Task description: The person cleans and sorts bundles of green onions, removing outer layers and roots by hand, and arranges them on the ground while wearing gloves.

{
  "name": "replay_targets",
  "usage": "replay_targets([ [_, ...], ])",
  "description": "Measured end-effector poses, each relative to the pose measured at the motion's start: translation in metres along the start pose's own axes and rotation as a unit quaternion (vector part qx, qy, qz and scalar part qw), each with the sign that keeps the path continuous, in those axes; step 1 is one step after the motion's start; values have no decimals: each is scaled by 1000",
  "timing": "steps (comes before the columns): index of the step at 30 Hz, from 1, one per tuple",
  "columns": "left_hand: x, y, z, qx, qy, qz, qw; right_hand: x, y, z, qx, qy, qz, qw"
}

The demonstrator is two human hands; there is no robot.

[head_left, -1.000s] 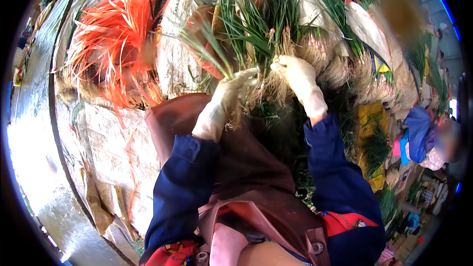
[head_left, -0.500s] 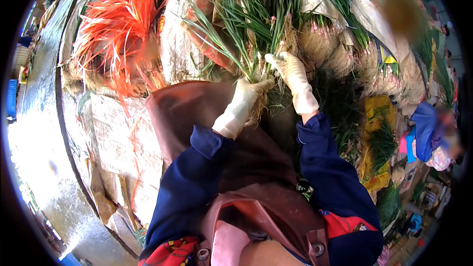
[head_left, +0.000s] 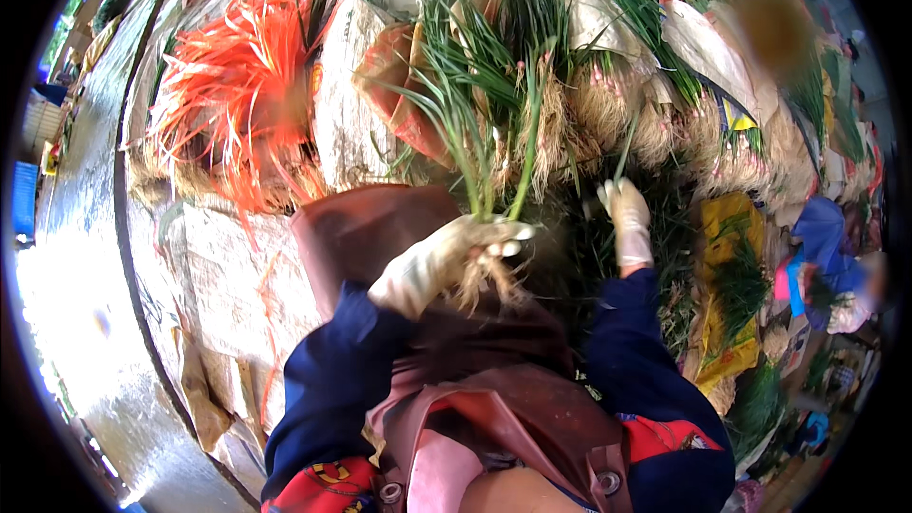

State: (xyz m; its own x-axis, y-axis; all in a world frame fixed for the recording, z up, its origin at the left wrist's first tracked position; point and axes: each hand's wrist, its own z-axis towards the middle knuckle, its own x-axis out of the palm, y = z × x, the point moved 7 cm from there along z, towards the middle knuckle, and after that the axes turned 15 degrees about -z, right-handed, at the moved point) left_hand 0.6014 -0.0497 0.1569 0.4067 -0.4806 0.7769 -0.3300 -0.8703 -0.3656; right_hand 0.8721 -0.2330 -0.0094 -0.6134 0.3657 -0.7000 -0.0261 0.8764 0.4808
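White gloves cover both my hands. My left hand (head_left: 442, 255) is closed around a small bunch of green onions (head_left: 486, 185) above my brown apron (head_left: 361, 218). Their leaves fan upward and away from me, while the stringy roots (head_left: 489, 280) hang below my fingers. Off to the right, my right hand (head_left: 624, 218) pinches a thin green onion leaf (head_left: 626, 150) that sticks up from the fingertips. Under and around that hand lies a dark heap of loose green leaves (head_left: 665, 228). Beyond the held bunch stand more green onions (head_left: 532, 24) with long pale roots.
Orange plastic strips (head_left: 242, 66) spill over pale sacks at the far left. Rooted bundles (head_left: 655, 133) line the back right, partly under sacking. A yellow sack (head_left: 727, 351) lies to the right, with another person (head_left: 826, 237) beyond. Wet floor (head_left: 76, 256) runs along the left.
My left hand has come nearer to me with the bunch. My right hand has left the bunch and moved right and down over the leaf heap, a leaf in its fingers.
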Motion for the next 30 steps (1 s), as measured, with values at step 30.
replay_targets([
  [30,-57,-69,121,184,-98,-64,976,24,194,-36,-196,98,128,967],
])
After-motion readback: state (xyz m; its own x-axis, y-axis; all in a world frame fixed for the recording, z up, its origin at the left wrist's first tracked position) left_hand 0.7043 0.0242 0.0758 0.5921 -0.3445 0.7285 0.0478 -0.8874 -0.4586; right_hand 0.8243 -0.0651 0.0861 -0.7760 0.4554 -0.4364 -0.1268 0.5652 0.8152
